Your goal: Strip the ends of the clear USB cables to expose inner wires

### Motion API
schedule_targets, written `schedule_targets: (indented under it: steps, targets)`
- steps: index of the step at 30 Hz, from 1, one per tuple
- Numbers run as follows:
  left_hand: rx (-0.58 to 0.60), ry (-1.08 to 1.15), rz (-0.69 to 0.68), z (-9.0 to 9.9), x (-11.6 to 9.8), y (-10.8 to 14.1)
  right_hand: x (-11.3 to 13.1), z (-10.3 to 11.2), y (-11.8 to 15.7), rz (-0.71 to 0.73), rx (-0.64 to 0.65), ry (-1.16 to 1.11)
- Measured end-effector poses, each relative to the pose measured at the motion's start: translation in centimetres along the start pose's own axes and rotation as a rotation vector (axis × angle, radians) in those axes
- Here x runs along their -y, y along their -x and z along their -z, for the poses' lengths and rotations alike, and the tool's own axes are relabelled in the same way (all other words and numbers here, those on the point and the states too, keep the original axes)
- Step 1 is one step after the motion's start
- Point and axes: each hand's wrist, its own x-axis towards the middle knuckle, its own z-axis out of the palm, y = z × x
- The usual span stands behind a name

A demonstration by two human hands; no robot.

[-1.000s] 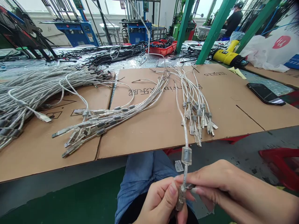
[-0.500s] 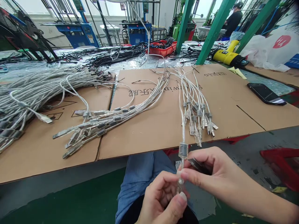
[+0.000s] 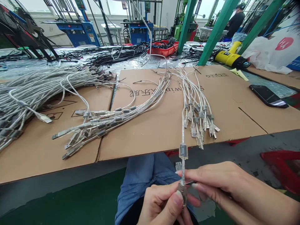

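Note:
My left hand [image 3: 164, 200] is closed on the clear plug end of a USB cable [image 3: 183, 125], thumb and fingers pinching it just over my lap. A grey ferrite bead [image 3: 183, 151] in clear casing sits on the cable above my fingers. My right hand [image 3: 215, 184] is beside the plug, holding a slim dark tool [image 3: 190, 182] whose thin tip reaches to the cable where it meets the plug. Most of that tool is hidden by the fingers, so its kind is unclear. Several similar USB cables [image 3: 199, 115] lie behind on the cardboard.
Another bunch of USB cables [image 3: 112, 120] lies on the cardboard [image 3: 136, 137], with a thick cable heap [image 3: 35, 90] at far left. A phone [image 3: 268, 95], a yellow-black tool [image 3: 231, 58] and a white bag [image 3: 269, 51] are at right. Beyond stands a red tray [image 3: 164, 50].
My right hand has shifted lower, its fingers straightening, and the dark tool's tip now lies at the cable beside the plug. My left hand still grips the plug, which is more visible.

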Motion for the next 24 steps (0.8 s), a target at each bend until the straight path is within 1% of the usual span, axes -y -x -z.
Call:
schedule_targets:
  steps: [4,10,16,18,24]
  targets:
    - [-0.003,-0.099,-0.009,0.12,-0.17,0.02,0.76,0.27,-0.7,0.032,0.001,0.037]
    - [-0.025,-0.178,-0.07,-0.01,-0.42,0.18,0.56,0.21,-0.15,0.029,0.009,0.08]
    - [-0.058,-0.225,-0.111,-0.19,-0.31,0.25,0.53,0.3,-0.03,0.029,-0.01,0.103]
    - [-0.064,-0.248,-0.139,-0.16,-0.34,0.24,0.63,0.3,0.01,0.054,-0.02,0.114]
    - [-0.109,-0.361,-0.248,-0.14,-0.83,0.12,1.06,0.21,-0.29,0.06,-0.059,0.224]
